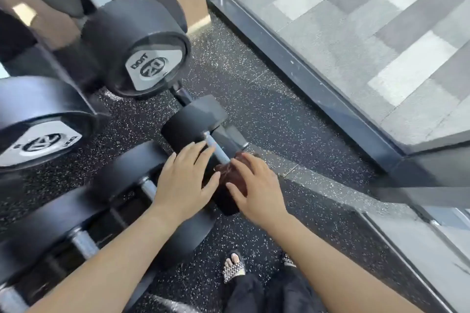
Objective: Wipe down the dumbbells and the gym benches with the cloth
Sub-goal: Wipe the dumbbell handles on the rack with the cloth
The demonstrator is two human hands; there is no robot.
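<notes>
A small black dumbbell (194, 122) with a steel handle lies on the lower rack row at the centre. My right hand (256, 185) presses a dark brown cloth (230, 175) onto its near head. My left hand (184, 180) rests flat beside it, fingers spread over the dumbbell and touching the handle. Larger black dumbbells sit around: one marked 20 (134, 43) on the upper row, another with a grey end plate (38, 122) at the left, and a bigger one (84, 211) under my left forearm.
The dumbbell rack (183, 95) runs diagonally from upper left to lower left. A black speckled rubber floor (254, 99) lies beneath. A dark-framed glass wall (292, 71) runs along the right. My sandalled feet (234, 265) stand near the bottom centre.
</notes>
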